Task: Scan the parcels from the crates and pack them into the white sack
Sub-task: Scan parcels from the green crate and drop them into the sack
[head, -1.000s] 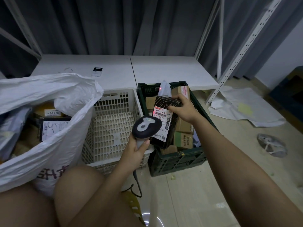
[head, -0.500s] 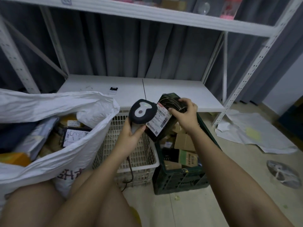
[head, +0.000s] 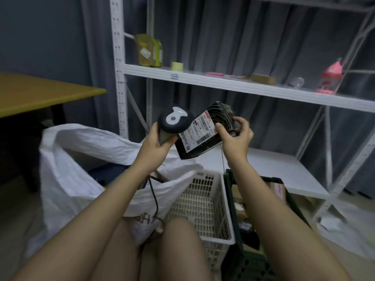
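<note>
The left hand (head: 157, 142) wraps its fingers tight around the scanner (head: 173, 121), and the right hand (head: 236, 136) grips the black parcel (head: 205, 134) beside it.

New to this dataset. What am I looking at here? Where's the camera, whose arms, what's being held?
There is no robot: a person works with bare hands, and the single wide-angle camera sits on their head, looking forward and down. That is why the arms and knees enter from the bottom edge.

The left hand grips a corded barcode scanner. The right hand holds a black parcel with a white shipping label, turned towards the scanner.

Below on the left is the open white sack, already holding some parcels. Beside it stands a white crate, then a dark green crate with cardboard boxes in it.

Behind is a white metal shelf rack carrying a taped box, a roll of tape and a pink bottle. A wooden table shows at the left.
</note>
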Available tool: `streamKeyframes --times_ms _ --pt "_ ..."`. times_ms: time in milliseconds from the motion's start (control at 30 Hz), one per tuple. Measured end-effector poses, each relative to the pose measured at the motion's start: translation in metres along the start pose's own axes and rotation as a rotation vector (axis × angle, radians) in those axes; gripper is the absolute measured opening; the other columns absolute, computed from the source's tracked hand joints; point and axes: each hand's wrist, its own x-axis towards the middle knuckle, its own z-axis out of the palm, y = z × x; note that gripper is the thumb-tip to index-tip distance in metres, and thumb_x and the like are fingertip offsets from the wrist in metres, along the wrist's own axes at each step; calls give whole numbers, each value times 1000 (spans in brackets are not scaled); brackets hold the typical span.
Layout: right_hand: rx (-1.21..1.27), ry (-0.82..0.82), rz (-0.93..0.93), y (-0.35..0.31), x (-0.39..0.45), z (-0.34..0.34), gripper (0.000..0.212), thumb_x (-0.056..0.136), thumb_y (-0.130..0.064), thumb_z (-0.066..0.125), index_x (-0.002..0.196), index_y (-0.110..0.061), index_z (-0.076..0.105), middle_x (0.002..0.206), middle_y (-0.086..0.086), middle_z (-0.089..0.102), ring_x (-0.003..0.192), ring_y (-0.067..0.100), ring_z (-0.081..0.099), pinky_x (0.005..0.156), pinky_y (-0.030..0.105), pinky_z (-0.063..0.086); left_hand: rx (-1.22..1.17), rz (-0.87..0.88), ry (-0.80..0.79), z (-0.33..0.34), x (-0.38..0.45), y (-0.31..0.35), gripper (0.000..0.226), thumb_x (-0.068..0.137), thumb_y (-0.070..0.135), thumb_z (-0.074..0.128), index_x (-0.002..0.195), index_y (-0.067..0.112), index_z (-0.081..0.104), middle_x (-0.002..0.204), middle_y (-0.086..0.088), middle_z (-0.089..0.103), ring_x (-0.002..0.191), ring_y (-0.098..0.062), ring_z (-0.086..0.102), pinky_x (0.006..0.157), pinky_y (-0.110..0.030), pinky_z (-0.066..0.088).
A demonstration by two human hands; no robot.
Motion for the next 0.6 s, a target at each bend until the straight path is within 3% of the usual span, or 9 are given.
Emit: streamKeyframes --times_ms 67,200,300,333,433,467,600 --pt "19 -52 19 -4 -11 25 42 80 -29 78 114 -30 53 126 -1 31 103 12 50 76 5 39 0 -22 48 -27 -5 -3 49 91 21 62 135 21 41 124 10 53 115 -6 49 92 -21 37" --pt "49 -114 19 -11 -32 77 42 82 -27 77 116 -24 52 126 2 30 100 10 46 65 -6 33 10 -43 132 -72 -16 -11 42 91 19 62 127 26 43 120 11 55 114 -8 50 92 -22 37" --pt "60 -122 47 1 -51 111 45 85 -27 73 120 -21 46 127 1 27 97 8 45 65 -2 35 27 -75 183 -97 -21 -17 36 92 19 60 121 30 41 112 18 53 112 -9 49 91 -25 36" --pt "-14 -230 56 10 -54 118 43 87 -29 71 121 -20 46 126 0 30 101 12 46 70 4 36 24 -83 198 -103 -21 -19 37 92 18 60 120 31 40 113 18 53 112 -8 49 92 -25 36" --pt "-529 -907 187 39 -65 127 35 90 -29 67 121 -15 59 122 2 52 110 20 52 83 24 37 11 -105 224 -109 -22 -25 38 92 18 60 121 32 40 119 11 54 113 -9 50 95 -26 38" --pt "-636 -1000 219 48 -65 125 33 91 -29 65 121 -15 62 126 3 55 114 22 54 84 26 38 5 -117 222 -108 -23 -27 36 92 19 60 120 32 41 118 10 55 113 -10 51 95 -27 38" --pt "-546 -821 69 62 -55 107 25 94 -20 58 117 -16 66 130 2 60 122 20 53 92 26 39 -11 -140 166 -85 -19 -39 32 91 22 62 115 34 45 112 17 57 115 -15 54 96 -31 41"
